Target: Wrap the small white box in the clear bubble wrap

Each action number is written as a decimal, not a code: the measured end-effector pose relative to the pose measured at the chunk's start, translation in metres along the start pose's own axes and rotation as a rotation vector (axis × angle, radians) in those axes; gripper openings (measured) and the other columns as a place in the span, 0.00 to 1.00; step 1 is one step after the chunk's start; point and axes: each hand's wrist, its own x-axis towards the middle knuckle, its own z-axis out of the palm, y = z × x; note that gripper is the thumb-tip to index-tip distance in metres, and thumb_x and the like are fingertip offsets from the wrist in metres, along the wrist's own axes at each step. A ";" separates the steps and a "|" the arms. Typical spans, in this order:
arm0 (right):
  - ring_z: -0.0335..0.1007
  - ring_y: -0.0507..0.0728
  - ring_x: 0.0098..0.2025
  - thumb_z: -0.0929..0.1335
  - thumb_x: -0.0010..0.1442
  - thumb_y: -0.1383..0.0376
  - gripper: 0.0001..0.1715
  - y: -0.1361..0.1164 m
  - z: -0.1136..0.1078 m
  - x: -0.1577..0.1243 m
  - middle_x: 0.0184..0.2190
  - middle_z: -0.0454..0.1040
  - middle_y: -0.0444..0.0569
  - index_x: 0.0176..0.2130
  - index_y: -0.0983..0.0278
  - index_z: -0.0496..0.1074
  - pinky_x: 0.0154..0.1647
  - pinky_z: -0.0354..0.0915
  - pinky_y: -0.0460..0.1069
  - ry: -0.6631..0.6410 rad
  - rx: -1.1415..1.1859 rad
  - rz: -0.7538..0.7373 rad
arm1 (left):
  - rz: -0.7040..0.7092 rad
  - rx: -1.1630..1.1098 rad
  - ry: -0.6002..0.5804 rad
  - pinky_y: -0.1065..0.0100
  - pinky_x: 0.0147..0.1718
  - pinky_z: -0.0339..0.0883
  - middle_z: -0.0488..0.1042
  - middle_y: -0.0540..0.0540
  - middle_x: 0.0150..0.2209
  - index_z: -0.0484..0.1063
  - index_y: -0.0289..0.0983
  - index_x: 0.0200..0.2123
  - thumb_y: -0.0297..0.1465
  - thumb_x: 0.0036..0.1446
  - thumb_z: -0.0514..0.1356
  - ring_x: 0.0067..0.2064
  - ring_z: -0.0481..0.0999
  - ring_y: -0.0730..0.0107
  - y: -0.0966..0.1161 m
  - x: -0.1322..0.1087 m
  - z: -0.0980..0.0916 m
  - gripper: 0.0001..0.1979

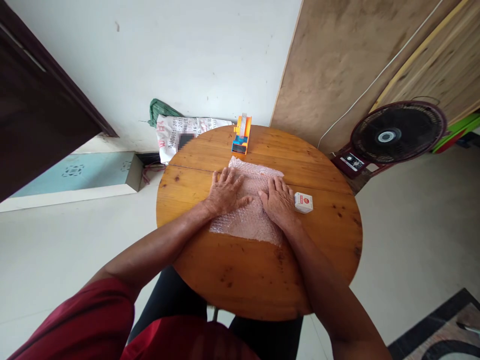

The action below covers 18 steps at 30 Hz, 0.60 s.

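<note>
While your left hand [225, 194] and right hand [278, 201] lie flat, fingers spread, pressing nothing closed, they rest on the bubble wrap [250, 220] at mid-table [243, 280]. Just right of the wrap sits a box [303, 202]; beyond it, a dispenser [241, 134].

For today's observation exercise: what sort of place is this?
Probably a room in a home: a round wooden table, a floor fan beside it, and a printed sack behind it.
</note>
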 end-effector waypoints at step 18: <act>0.54 0.69 0.69 0.57 0.71 0.63 0.31 -0.002 -0.005 -0.001 0.69 0.57 0.67 0.67 0.76 0.58 0.66 0.54 0.61 -0.005 -0.021 -0.021 | 0.522 -0.154 -0.247 0.41 0.69 0.27 0.43 0.35 0.74 0.47 0.36 0.72 0.59 0.55 0.57 0.75 0.38 0.41 0.005 -0.007 -0.006 0.51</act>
